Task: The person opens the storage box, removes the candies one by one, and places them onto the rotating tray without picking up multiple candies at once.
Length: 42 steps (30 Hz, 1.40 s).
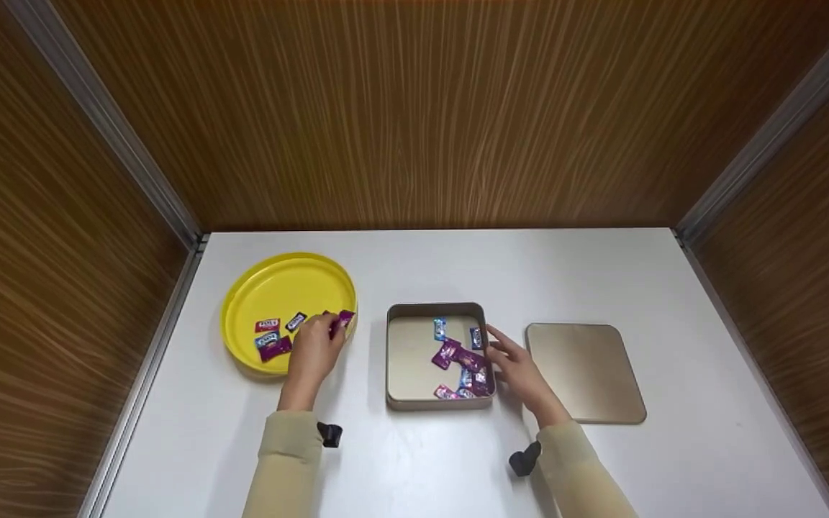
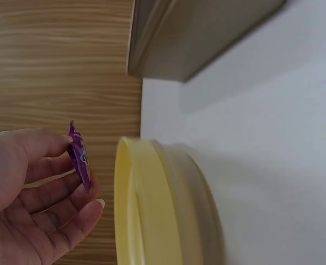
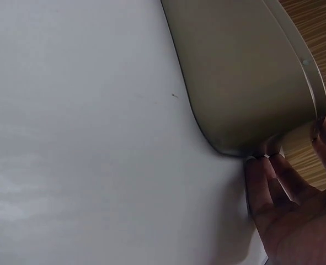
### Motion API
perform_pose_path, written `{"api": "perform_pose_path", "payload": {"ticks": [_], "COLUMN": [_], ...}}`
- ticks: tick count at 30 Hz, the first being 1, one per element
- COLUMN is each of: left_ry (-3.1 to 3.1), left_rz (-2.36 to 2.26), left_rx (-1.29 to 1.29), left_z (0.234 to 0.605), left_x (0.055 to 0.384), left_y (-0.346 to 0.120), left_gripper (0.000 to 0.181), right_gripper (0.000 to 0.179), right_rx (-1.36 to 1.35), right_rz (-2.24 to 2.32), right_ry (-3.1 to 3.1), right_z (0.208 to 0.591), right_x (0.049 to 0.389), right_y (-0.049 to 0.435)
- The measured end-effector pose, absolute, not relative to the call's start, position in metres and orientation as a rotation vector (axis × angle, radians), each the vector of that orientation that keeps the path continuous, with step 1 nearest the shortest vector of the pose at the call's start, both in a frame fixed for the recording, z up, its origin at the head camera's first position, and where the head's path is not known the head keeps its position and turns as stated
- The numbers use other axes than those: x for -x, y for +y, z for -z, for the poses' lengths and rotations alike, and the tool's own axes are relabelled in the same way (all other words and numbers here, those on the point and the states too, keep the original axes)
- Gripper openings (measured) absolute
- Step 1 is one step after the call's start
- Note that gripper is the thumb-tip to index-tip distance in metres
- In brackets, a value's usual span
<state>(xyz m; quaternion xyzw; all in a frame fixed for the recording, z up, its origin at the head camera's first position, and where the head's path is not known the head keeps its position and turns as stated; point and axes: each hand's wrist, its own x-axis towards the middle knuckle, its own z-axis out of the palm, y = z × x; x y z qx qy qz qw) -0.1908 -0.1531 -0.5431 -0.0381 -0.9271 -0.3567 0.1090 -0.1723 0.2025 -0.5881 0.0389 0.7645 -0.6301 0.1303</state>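
My left hand pinches a purple-wrapped candy between thumb and fingers, above the right edge of the yellow round tray. Several more wrapped candies, red, blue and purple, lie on that tray. With its fingertips, my right hand touches the right side wall of the square tin box; the right wrist view shows its fingers spread against the tin's corner. Inside the tin, purple and blue wrapped candies are gathered mostly along the right half.
A flat square tin lid lies on the white table to the right of the box, partly behind the right forearm. Wood-grain panels close in the back and both sides.
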Motion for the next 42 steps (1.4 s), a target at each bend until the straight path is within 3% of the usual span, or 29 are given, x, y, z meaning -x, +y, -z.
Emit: {"api": "perform_pose_path", "payload": {"ticks": [8,23,32,42], "left_ry": [-2.793,-2.813,-2.807,-2.868], "left_rz": [1.010,0.976,0.926,0.840], "left_rx": [0.018,-0.006,0.042,0.201], "left_z": [0.562,0.575,0.563,0.539], "left_x": [0.207,0.214,0.207,0.197], "left_y": [-0.168,-0.165,-0.153,-0.131], "left_gripper": [0.015,0.018,0.016,0.028], "right_gripper": [0.052,0.052,0.052,0.051], "right_rx": [-0.074,-0.112,-0.103,-0.140], "right_rz": [1.837,1.834,1.841,1.839], "right_ry": [2.186,2.231,2.230,2.221], "right_z": [0.564,0.601,0.598,0.602], "right_x": [0.164,0.176,0.174,0.177], "right_y": [0.198,0.205,0.205,0.205]}}
